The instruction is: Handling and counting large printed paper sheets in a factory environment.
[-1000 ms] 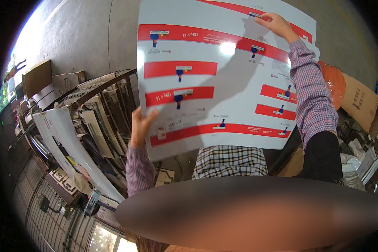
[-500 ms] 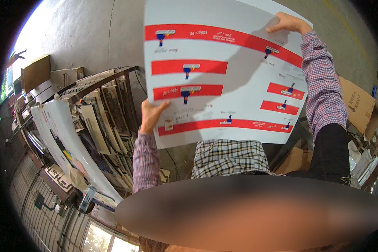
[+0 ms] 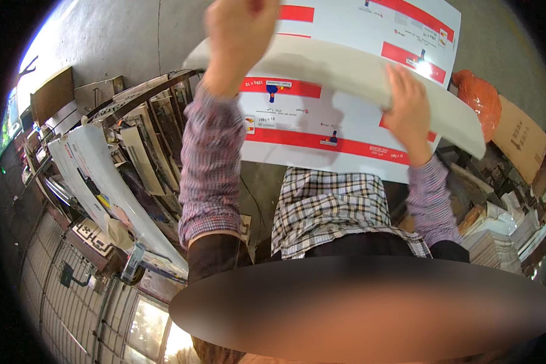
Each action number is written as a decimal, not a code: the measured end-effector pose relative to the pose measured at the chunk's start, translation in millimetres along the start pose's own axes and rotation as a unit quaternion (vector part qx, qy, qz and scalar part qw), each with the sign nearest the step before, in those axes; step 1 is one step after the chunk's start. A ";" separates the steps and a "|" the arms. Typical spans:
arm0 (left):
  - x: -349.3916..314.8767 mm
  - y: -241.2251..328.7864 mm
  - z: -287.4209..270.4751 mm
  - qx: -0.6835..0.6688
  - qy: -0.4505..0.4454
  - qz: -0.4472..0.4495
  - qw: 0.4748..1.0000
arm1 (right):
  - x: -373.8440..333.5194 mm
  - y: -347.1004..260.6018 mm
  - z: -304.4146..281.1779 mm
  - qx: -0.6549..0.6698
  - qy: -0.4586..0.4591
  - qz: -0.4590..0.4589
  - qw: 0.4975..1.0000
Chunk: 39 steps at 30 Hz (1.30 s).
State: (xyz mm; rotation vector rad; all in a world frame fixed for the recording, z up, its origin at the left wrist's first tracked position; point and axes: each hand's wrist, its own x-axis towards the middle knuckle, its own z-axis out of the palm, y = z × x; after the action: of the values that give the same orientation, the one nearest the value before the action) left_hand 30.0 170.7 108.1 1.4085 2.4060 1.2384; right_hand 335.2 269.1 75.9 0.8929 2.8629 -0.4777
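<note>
A large white printed sheet with red bands lies before me. Across it runs a long, pale beige strip, apparently a board, and the sheet shows on both sides of it. My right hand rests on the right half of this strip with its fingers stretched out over the surface. Raised at the top, my left hand is smeared by motion and partly cut off by the frame edge. Whether its fingers hold anything cannot be made out. It covers part of the sheet and strip.
On the left stands a rack of upright boards and panels, with a long white panel leaning at its near side. An orange bag and a brown cardboard box sit at the right. Stacked papers lie below them.
Both hands have let go of the sheet's edges, and it has shifted. The pale strip now lies across it. My left hand has moved up; my right has come down and left.
</note>
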 end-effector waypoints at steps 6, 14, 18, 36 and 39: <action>-114.2 -41.0 137.2 0.230 -0.215 -0.081 0.946 | -111.2 -67.7 36.7 0.069 -0.038 0.050 0.996; -153.6 -17.8 117.5 0.176 -0.214 -0.069 0.958 | -33.8 37.4 15.7 0.000 -0.134 0.185 0.974; -153.3 -24.6 131.3 0.158 -0.179 -0.058 0.969 | -21.1 76.1 60.2 -0.004 -0.198 0.223 0.954; -121.9 -128.3 52.1 0.322 -0.181 -0.118 0.922 | -70.5 183.4 75.3 -0.046 0.085 0.135 0.986; -126.7 -136.4 55.2 0.309 -0.151 -0.110 0.933 | -68.9 190.5 80.3 -0.075 0.081 0.170 0.979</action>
State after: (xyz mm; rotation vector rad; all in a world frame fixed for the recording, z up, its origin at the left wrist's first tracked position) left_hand 32.7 73.4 -59.9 1.2642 2.7305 0.1826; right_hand 500.8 354.1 -37.4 1.4139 2.7478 -0.1560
